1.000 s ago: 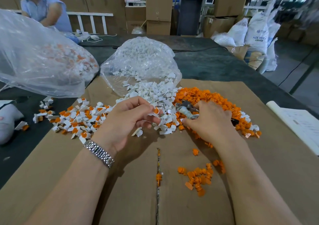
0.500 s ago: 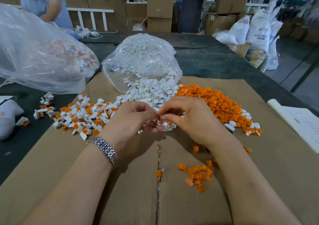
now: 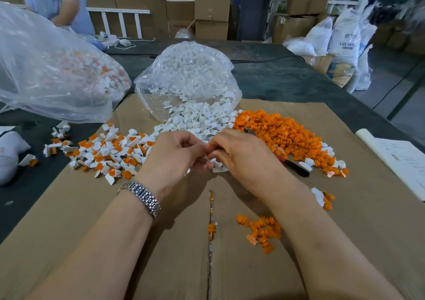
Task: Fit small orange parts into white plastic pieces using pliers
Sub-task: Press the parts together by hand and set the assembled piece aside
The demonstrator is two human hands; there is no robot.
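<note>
At centre frame, the left hand (image 3: 174,157) and the right hand (image 3: 241,159) met fingertip to fingertip above the flat brown cardboard sheet (image 3: 368,207). Both had their fingers curled around a small workpiece pinched between them. Only a sliver of white and a trace of orange showed at the junction, so the piece itself could not be identified with certainty.

The loose heap of small white plastic pieces (image 3: 197,120) lay just above the hands, spilling from the clear plastic bag (image 3: 186,74). The heap of small orange plastic parts (image 3: 282,134) lay to its right. The pile of assembled white-and-orange pieces (image 3: 108,155) lay at left centre. The black-handled pliers (image 3: 296,167) lay on the cardboard, with the handle at the right of the right hand and the metal tip beyond its knuckles. Neither hand gripped them.

Handling assessment:
- The parts appeared light, rigid and smooth, and likely to slip or flick away under side pressure.
- The white piece was best held by its flat outer faces, with the socket left exposed.
- The orange part was best held by its broad end, with the narrow end leading.
- Firm seating probably required squeezing with the pliers.
</note>
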